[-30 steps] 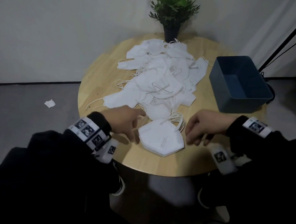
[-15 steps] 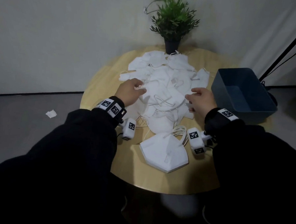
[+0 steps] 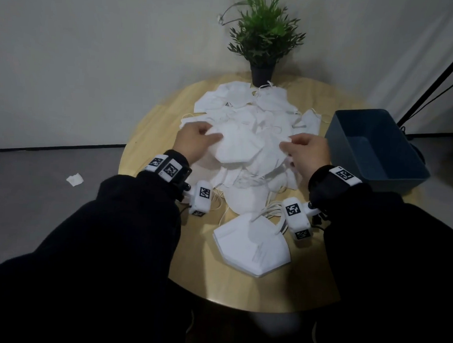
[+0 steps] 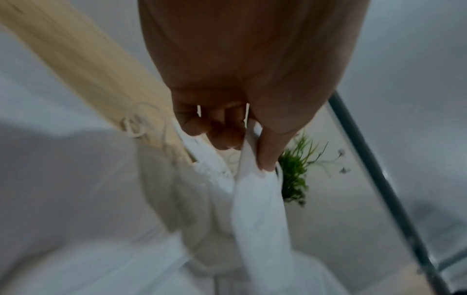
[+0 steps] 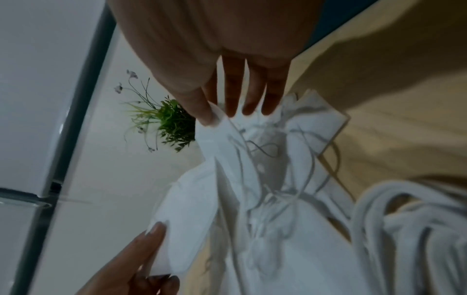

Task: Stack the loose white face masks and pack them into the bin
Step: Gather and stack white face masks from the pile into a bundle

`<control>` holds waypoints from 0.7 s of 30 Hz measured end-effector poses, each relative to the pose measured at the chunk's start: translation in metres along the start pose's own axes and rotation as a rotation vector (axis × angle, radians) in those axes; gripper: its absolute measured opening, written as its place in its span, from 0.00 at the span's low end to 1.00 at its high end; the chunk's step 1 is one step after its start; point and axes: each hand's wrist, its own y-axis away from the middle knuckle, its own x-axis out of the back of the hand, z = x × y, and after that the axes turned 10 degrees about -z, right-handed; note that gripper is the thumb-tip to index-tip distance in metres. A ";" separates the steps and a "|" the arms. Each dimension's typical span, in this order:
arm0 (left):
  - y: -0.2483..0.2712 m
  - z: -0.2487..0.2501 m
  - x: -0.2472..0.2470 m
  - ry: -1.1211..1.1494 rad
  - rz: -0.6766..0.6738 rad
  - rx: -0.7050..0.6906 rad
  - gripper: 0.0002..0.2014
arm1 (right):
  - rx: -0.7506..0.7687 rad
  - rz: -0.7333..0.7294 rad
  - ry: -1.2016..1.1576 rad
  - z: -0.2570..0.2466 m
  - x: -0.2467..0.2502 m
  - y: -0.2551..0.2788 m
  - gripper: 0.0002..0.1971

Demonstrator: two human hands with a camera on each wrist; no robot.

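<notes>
A pile of loose white face masks (image 3: 252, 112) covers the middle of the round wooden table (image 3: 154, 130). A neat stack of masks (image 3: 251, 247) lies near the front edge. My left hand (image 3: 216, 138) pinches the left edge of one mask (image 3: 237, 148) and holds it a little above the pile; in the left wrist view thumb and fingers (image 4: 267, 151) clamp its edge (image 4: 257, 209). My right hand (image 3: 285, 145) pinches the corner of an overlapping mask (image 3: 270, 158) between thumb and forefinger (image 5: 204, 113). The dark blue bin (image 3: 353, 130) stands at the right with nothing showing inside.
A potted green plant (image 3: 263, 42) stands at the table's far edge, just behind the pile. A crumpled white scrap (image 3: 75, 179) lies on the grey floor at the left. A black stand leg (image 3: 440, 75) slants behind the bin. Ear loops trail between pile and stack.
Both hands left the front stack and reached forward into the pile. They now pinch masks and have raised them off the heap.
</notes>
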 end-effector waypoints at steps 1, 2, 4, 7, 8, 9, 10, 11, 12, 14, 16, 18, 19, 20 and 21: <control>0.004 0.006 0.007 0.093 0.025 -0.022 0.14 | 0.029 0.019 -0.031 -0.005 0.003 0.002 0.07; 0.011 0.014 0.014 0.168 0.033 -0.045 0.12 | 0.047 0.026 -0.087 -0.012 0.006 0.006 0.05; 0.026 0.027 0.025 0.285 0.043 -0.066 0.05 | 0.042 0.015 -0.244 -0.024 0.012 0.015 0.01; 0.054 0.040 0.036 0.450 0.084 -0.099 0.08 | -0.005 -0.007 -0.400 -0.035 0.018 0.033 0.08; 0.063 0.042 0.037 0.473 0.098 -0.106 0.09 | -0.020 -0.022 -0.447 -0.036 0.019 0.039 0.10; 0.072 0.044 0.037 0.470 0.110 -0.109 0.09 | -0.029 -0.049 -0.502 -0.037 0.019 0.045 0.12; 0.080 0.045 0.034 0.453 0.122 -0.111 0.09 | -0.035 -0.084 -0.545 -0.037 0.019 0.051 0.15; 0.088 0.046 0.031 0.431 0.135 -0.119 0.08 | -0.032 -0.122 -0.567 -0.037 0.018 0.057 0.17; 0.095 0.046 0.027 0.413 0.152 -0.134 0.06 | -0.026 -0.153 -0.556 -0.037 0.017 0.062 0.18; 0.107 0.044 0.014 0.350 0.165 -0.159 0.05 | -0.035 -0.164 -0.535 -0.032 0.013 0.073 0.14; 0.118 0.040 0.003 0.307 0.138 -0.150 0.09 | -0.085 -0.153 -0.572 -0.024 0.008 0.087 0.11; 0.128 0.038 -0.004 0.360 0.070 -0.103 0.13 | -0.139 -0.172 -0.640 -0.015 0.001 0.100 0.09; 0.130 0.038 -0.006 0.392 0.030 -0.080 0.14 | -0.154 -0.173 -0.663 -0.010 0.000 0.105 0.09; 0.130 0.039 -0.007 0.411 0.000 -0.064 0.15 | -0.161 -0.163 -0.663 -0.006 0.000 0.107 0.08; 0.128 0.041 -0.007 0.418 -0.017 -0.060 0.15 | -0.161 -0.151 -0.658 -0.004 0.001 0.106 0.08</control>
